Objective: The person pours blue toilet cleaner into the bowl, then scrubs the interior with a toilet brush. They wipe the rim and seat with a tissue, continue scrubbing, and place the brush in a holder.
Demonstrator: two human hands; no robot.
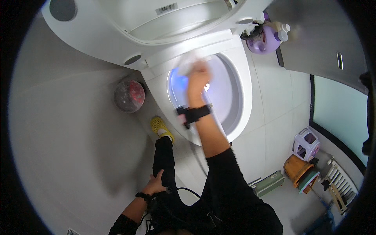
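A white toilet with its lid and seat raised stands before me, its bowl rim (246,97) showing. My right hand (199,77), blurred, is over the upper part of the bowl, its fingers closed on a white thing (186,66), perhaps a cloth or tissue, close to the rear rim. A bluish light shows at the bowl's upper left. The raised seat (182,41) is just above this hand. My left hand (157,183) rests on my dark trouser leg by the knee, fingers partly bent, with no object seen in it.
A round waste bin (129,96) stands left of the toilet. Purple bottles (264,41) are at its right, beside a grey cabinet (320,38). Further off lie a plastic stool (306,144), an orange bucket (296,170) and a green box (268,183). A yellow shoe (160,127) is near the toilet base.
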